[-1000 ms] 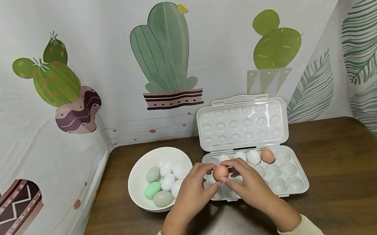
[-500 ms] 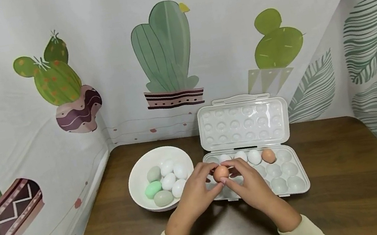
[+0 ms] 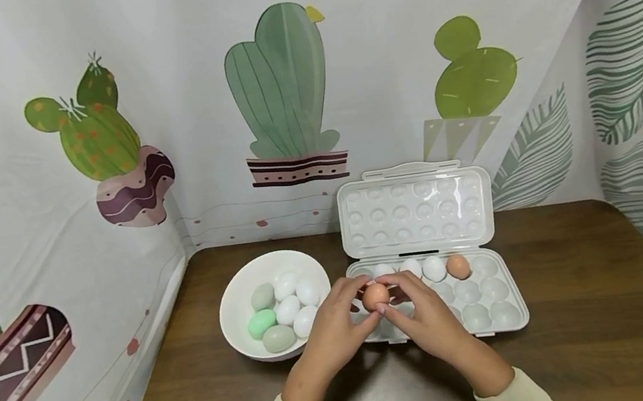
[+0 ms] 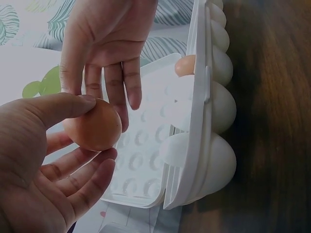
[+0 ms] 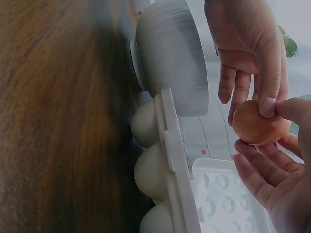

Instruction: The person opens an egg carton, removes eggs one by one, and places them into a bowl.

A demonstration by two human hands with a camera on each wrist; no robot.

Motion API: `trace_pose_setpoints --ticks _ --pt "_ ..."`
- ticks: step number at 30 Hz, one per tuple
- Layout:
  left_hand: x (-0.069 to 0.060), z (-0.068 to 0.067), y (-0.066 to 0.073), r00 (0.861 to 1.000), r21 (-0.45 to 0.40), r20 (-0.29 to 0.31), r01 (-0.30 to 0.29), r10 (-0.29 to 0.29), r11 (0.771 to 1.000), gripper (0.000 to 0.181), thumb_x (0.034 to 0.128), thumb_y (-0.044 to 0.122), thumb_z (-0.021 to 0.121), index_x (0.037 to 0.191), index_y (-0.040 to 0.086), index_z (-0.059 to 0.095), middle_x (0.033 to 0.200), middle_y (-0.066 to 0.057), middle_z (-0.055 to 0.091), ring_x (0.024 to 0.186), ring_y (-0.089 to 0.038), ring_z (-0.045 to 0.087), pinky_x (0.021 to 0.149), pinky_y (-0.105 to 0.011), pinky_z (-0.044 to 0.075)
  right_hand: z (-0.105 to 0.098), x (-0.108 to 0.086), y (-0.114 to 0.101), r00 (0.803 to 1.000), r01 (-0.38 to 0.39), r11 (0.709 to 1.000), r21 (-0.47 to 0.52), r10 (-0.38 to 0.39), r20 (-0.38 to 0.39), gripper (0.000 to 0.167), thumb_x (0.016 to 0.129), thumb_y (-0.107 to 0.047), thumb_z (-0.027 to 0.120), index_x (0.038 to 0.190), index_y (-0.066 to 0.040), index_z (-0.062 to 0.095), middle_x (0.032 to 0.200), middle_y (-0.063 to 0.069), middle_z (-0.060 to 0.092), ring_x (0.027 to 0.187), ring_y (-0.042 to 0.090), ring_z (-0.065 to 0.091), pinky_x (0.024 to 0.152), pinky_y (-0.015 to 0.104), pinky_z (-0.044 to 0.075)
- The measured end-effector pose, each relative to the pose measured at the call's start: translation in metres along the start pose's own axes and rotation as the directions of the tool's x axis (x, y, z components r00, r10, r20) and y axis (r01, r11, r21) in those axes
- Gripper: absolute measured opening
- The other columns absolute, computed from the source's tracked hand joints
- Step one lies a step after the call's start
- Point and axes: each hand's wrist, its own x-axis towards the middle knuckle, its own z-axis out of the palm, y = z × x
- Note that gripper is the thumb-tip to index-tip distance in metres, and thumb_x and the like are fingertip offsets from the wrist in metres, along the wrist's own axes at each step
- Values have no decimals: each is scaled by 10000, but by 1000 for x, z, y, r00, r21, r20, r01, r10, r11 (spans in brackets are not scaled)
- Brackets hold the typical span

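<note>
A brown egg (image 3: 375,296) is held between both hands, above the front left part of an egg carton (image 3: 517,320). My left hand (image 3: 336,316) pinches it from the left with thumb and fingertips. From the other side my right hand (image 3: 422,311) pinches the same egg, and the two thumbs nearly meet on it. In the left wrist view the egg (image 4: 95,127) shows a smooth, whole side. The carton's back row carries white eggs (image 3: 433,268) and one brown egg (image 3: 458,266); the hands hide part of its left side.
Left of the carton a white bowl (image 3: 229,294) holds several white, grey-green and mint-green eggs. The carton's lid (image 3: 416,213) stands raised at the back, near a printed cloth wall (image 3: 185,110). Brown tabletop (image 3: 593,297) extends to the right.
Both hands keep hold of the brown egg in nearly the same place. The egg has turned or shifted very slightly between the fingers; the view has shifted a little.
</note>
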Motion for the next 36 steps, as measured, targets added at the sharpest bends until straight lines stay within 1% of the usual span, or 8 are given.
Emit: trace_pose_setpoints --ticks 6,12,17,19,22,26,30,36 --pt "0 -4 -5 999 -4 -28 30 -30 1000 471 846 204 816 1278 128 645 1137 -13 628 950 -157 655 760 -308 579 -1 -1 2 999 -34 999 22 34 9 402 986 -161 655 1373 -132 552 1323 69 588 1064 229 686 892 405 589" --pt "1 -12 -12 995 4 -59 78 -77 997 446 856 214 803 1271 160 647 1120 28 611 815 -104 591 730 -284 544 -4 0 4 999 -39 999 25 39 -4 403 989 -131 643 1375 -202 553 1304 49 592 1102 238 667 880 408 589" --pt "2 -19 -16 992 -29 -92 81 -84 996 450 849 187 804 1264 130 641 1119 -13 613 902 -159 633 779 -347 585 -4 1 6 1000 -15 1000 24 16 -22 380 983 -87 635 1346 -187 579 1280 92 607 1104 240 661 859 421 593" --pt "2 -21 -18 991 -30 -104 83 -86 996 454 845 181 807 1262 122 639 1117 -28 614 952 -173 636 782 -338 591 -4 1 7 1000 -7 1000 17 7 -27 377 978 -72 636 1338 -173 588 1273 112 612 1098 247 662 852 418 594" --pt "3 -24 -20 988 -23 -120 96 -98 995 463 842 181 810 1267 125 637 1121 -35 615 996 -154 625 772 -307 590 -5 2 8 999 2 1000 -11 -3 -33 370 976 -69 636 1331 -164 593 1277 74 614 1102 235 655 852 402 592" --pt "3 -27 -23 982 -18 -137 125 -126 992 473 851 190 801 1289 122 635 1158 -43 616 1005 -156 627 764 -322 590 -7 3 10 999 8 999 -45 -10 -46 354 974 -64 635 1317 -146 605 1283 18 610 1118 222 644 865 387 587" --pt "3 -31 -26 978 -23 -142 149 -151 989 476 859 191 793 1300 112 634 1190 -55 614 1015 -172 633 772 -369 592 -10 3 11 998 8 998 -56 -12 -62 340 966 -31 627 1297 -111 622 1274 10 617 1128 235 639 872 373 583" --pt "3 -34 -31 973 -14 -169 156 -156 988 473 852 182 798 1292 107 641 1173 -59 620 1017 -175 631 759 -361 583 -13 3 13 997 13 998 -65 -18 -81 338 950 -12 639 1281 -81 631 1250 16 625 1106 214 642 862 381 585"
